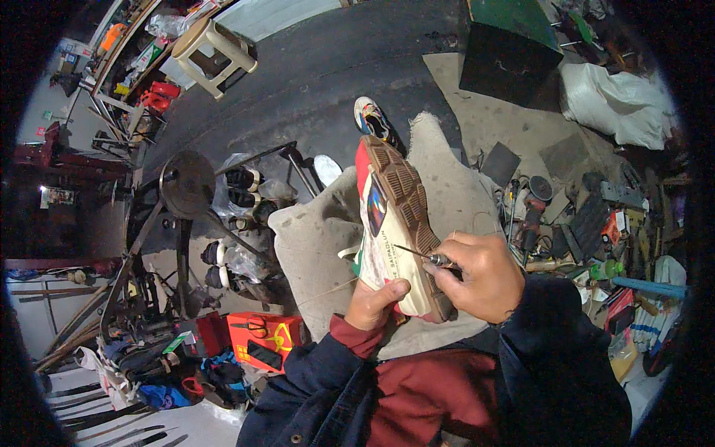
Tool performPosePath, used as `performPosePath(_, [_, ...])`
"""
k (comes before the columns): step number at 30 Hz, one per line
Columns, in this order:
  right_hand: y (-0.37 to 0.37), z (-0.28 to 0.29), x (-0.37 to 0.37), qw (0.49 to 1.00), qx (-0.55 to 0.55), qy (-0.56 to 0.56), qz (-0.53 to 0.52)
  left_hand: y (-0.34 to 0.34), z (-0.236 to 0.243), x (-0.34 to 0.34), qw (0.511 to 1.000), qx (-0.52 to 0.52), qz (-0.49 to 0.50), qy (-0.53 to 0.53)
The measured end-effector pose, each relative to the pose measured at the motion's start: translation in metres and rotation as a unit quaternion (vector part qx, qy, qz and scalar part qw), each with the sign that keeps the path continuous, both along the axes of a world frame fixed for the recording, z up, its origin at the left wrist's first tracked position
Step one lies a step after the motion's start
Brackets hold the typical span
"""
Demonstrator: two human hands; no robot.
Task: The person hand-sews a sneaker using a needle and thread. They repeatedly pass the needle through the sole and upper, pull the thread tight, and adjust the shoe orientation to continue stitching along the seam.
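Note:
A sneaker [401, 197] with a brown treaded sole and white, red and green sides lies tilted over my lap, sole turned to the right. My left hand [372, 304] is closed around its near end, thumb pressed on the pale sidewall. My right hand [480, 276] grips an awl [414, 252], its thin dark shaft pointing left across the sidewall. Whether the tip has pierced the shoe, I cannot tell. A pale thread [328, 291] trails left from near my left hand. Under the shoe, a stained grey cloth [313, 246] covers my lap.
Beyond the cloth stands a similar sneaker [370, 117]. To the left are an iron machine with a round wheel [188, 185], bagged shoes [249, 261] and a red box [261, 335] bearing scissors [249, 326] and a phone [264, 355]. Tools and scraps crowd the right, near a white sack [614, 104].

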State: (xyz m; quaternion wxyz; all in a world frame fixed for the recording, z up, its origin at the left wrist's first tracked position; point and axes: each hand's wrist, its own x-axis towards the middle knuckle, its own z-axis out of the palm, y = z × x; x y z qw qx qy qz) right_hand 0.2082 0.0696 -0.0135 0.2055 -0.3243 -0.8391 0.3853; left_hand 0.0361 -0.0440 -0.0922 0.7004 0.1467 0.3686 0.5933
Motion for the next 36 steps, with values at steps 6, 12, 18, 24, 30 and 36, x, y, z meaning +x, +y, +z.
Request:
performPosePath(6, [0.008,0.008,-0.009,0.998,0.025,-0.048,0.029,0.002,0.003,0.001,0.999,0.027,0.014,0.033])
performPosePath(12, [0.014,0.013,-0.015,0.995,0.026,-0.074,0.056,0.003,0.005,0.001,0.998,0.048,0.022,0.041])
performPosePath(18, [0.013,0.012,-0.021,0.992,0.063,-0.089,0.069,0.001,0.007,-0.001,0.999,0.017,0.015,0.041])
performPosePath(24, [0.022,0.001,-0.021,0.993,0.087,-0.065,0.054,0.005,0.011,-0.002,0.999,0.036,0.023,0.031])
performPosePath(30, [0.026,-0.021,-0.022,0.994,0.107,-0.002,0.017,0.005,0.011,-0.001,0.998,0.026,0.05,0.02])
performPosePath(36, [0.076,-0.035,-0.007,0.98,0.157,-0.015,-0.121,0.0,0.003,-0.003,0.997,-0.003,0.037,0.063])
